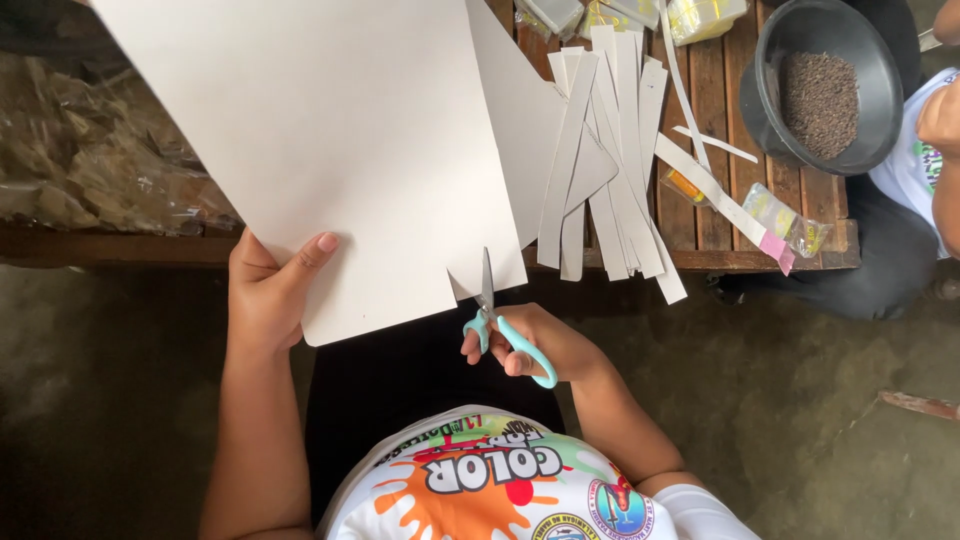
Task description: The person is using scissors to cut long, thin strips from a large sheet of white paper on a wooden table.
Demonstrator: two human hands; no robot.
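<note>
Grey card (330,150), pinched at its near edge by the left hand (265,295) and held out over the bench (715,230), is best kept taut and level — the scissors (495,320), gripped in the right hand (540,345), driven straight in long, even bites.

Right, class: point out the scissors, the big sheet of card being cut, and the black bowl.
scissors (497,322): head view, on the teal handle near the pivot.
sheet of card (300,130): head view, on its bare middle.
black bowl (775,50): head view, on its inner wall left of the dark grains.
</note>
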